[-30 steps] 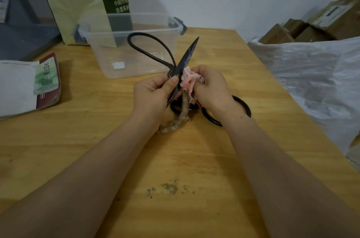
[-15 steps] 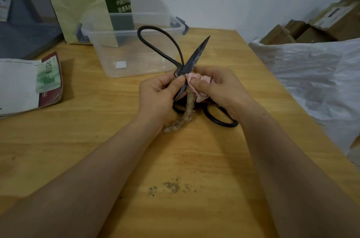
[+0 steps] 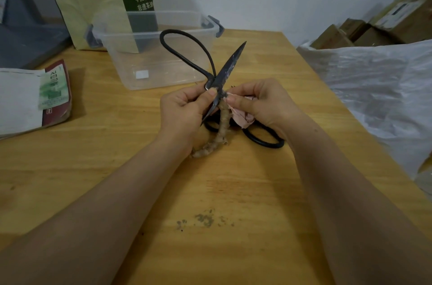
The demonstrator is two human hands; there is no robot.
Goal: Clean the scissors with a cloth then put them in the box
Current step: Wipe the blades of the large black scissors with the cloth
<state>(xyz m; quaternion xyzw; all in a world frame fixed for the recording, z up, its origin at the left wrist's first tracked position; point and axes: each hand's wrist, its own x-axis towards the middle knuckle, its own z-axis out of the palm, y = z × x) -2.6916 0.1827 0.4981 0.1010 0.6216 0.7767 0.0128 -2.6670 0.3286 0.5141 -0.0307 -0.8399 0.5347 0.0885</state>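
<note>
While left hand (image 3: 184, 109) grips scissors (image 3: 228, 67) (open), right hand (image 3: 264, 102) pinches cloth (image 3: 240, 119) — pink.

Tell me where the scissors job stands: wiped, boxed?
Nothing looks finished. In hand: the left hand grips the open black scissors near the pivot while the right hand pinches the pink cloth against a blade, which shows pale specks. To do: finish wiping, then place them in the clear plastic box, which holds no scissors.

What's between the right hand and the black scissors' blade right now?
In the head view, a crumpled pink cloth, pinched in the right hand, lies between that hand and the black metal scissors blade.
</note>
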